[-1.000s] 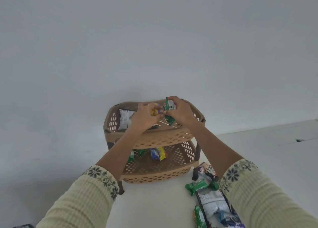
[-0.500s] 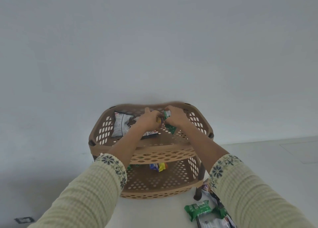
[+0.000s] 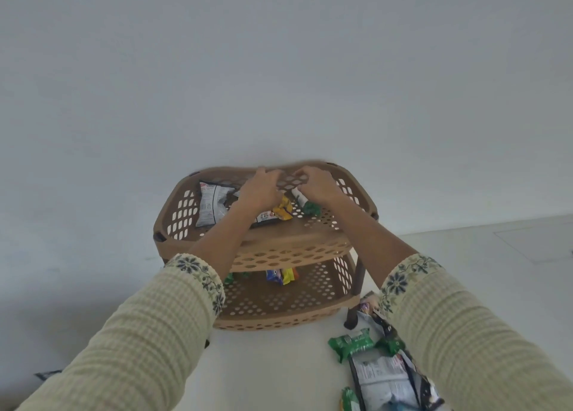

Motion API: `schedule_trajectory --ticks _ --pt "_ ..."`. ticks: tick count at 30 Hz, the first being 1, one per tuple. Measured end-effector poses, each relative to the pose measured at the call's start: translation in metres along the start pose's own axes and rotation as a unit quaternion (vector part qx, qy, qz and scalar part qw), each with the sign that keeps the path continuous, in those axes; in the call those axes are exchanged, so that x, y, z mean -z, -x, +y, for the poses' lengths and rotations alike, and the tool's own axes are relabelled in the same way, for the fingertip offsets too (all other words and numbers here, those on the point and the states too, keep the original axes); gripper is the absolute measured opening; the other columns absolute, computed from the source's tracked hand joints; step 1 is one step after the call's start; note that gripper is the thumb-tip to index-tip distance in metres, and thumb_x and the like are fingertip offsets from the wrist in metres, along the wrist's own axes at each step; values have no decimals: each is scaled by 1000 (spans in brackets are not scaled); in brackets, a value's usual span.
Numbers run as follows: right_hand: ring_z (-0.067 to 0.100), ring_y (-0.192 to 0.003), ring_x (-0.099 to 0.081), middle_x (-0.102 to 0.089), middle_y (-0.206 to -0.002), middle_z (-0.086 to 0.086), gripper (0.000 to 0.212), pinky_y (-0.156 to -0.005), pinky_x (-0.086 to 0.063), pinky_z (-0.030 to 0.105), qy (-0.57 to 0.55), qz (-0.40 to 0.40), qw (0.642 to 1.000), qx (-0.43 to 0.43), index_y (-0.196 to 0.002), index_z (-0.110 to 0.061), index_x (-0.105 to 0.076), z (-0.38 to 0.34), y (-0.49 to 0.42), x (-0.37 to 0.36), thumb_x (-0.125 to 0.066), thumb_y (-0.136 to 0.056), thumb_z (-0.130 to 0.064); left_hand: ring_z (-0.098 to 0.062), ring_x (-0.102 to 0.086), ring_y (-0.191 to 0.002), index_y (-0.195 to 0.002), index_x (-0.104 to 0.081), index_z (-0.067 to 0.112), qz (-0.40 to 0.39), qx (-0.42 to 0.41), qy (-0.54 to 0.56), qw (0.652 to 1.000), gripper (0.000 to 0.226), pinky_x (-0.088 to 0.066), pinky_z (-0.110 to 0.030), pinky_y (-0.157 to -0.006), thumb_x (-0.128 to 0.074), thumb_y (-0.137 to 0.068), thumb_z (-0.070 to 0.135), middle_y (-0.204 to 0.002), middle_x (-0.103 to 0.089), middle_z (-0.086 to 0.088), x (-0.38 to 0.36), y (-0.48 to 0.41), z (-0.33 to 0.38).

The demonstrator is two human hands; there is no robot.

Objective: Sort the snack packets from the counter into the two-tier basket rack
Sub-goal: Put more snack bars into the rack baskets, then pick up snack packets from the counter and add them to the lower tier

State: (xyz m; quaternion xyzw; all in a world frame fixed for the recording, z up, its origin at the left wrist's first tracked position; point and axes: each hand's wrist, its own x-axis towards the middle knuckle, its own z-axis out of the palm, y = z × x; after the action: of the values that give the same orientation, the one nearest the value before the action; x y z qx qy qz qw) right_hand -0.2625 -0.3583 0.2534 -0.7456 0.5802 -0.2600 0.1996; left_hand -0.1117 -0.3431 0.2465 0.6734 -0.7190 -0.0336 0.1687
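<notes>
i see a white counter [image 3: 279, 364] under a bare white wall [image 3: 279, 69], with the rack [image 3: 288, 250] against it. in the rack's top tier my right hand [image 3: 316, 187] curls its fingers round a green packet [image 3: 305, 204]. my left hand [image 3: 260, 190] lies over a yellow packet [image 3: 283, 211]; i cannot tell its grip. more packets [image 3: 352, 344] lie right of the rack, their print too blurred to read.

Both hands are inside the upper tier of the two-tier basket rack [image 3: 279, 240]. The right hand [image 3: 316, 187] grips a green packet [image 3: 307, 205]. The left hand [image 3: 260, 190] sits over a yellow packet [image 3: 283, 212]; grip not discernible. A white packet [image 3: 210, 205] lies at the tier's left. Loose packets [image 3: 381, 379] lie on the bench [image 3: 273, 364].
</notes>
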Motion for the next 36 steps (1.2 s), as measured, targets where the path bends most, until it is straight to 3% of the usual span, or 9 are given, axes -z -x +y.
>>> schedule_trajectory --ticks 6,9,11,15,20,23,28,32,36 --pt "24 -118 -57 -63 -127 9 44 -101 -45 33 -53 79 995 16 -128 -9 -59 -6 49 19 -50 -85 -5 -31 -58 -109 -135 -52 18 119 -53 62 990 42 -46 -40 -84 -53 -94 27 -136 -44 -9 13 42 14" --pt "21 -109 -60 -66 -119 6 40 -90 -45 25 -63 127 989 38 -122 -11 -62 -8 77 26 -51 -84 -5 -19 -59 -80 -127 -59 18 199 -107 99 969 33 -47 -30 -68 -49 -95 24 -129 -50 -5 17 72 28" --pt "16 -104 -62 -69 -114 2 36 -91 -48 26 -79 169 980 64 -117 -14 -63 -8 97 28 -50 -85 -5 -6 -48 -61 -118 -64 18 250 -169 126 945 29 -42 -18 -56 -49 -93 18 -120 -55 -2 17 95 40" --pt "15 -101 -61 -69 -109 -1 37 -88 -50 31 -77 245 962 96 -112 -16 -66 -5 134 22 -48 -81 -5 -3 -50 -65 -112 -66 17 271 -250 156 917 30 -32 -9 -52 -50 -88 10 -114 -58 0 6 140 59" --pt "11 -101 -52 -64 -109 -4 43 -70 -34 8 -31 294 950 104 -107 -20 -65 9 180 2 -42 -76 -2 -7 -55 -69 -117 -61 14 231 -250 197 919 31 -39 -14 -52 -53 -88 5 -110 -59 -2 -24 188 66" --pt "8 -94 -51 -63 -108 -1 37 -69 -41 20 3 291 952 96 -107 -20 -63 23 208 -19 -43 -80 -3 -13 -60 -75 -120 -59 13 200 -245 215 924 34 -46 -23 -54 -53 -87 4 -112 -59 -4 -46 213 60" --pt "22 -99 -57 -63 -106 5 31 -74 -50 35 20 246 969 33 -110 -14 -63 49 255 -61 -46 -86 -4 -17 -61 -82 -119 -54 21 99 -219 218 946 33 -41 -24 -57 -53 -87 11 -116 -55 0 -94 251 43" --pt "24 -95 -58 -62 -105 7 32 -74 -50 37 18 180 983 -22 -112 -12 -62 74 293 -94 -49 -85 -1 -19 -62 -96 -129 -50 25 -43 -172 193 965 39 -52 -35 -73 -55 -90 23 -127 -50 0 -137 285 30" --pt "28 -94 -60 -59 -113 11 36 -76 -53 39 39 78 992 -89 -119 -14 -61 99 323 -114 -53 -85 -3 -21 -57 -110 -139 -41 28 -196 -134 147 960 51 -51 -40 -86 -55 -92 43 -135 -41 -2 -163 323 24"
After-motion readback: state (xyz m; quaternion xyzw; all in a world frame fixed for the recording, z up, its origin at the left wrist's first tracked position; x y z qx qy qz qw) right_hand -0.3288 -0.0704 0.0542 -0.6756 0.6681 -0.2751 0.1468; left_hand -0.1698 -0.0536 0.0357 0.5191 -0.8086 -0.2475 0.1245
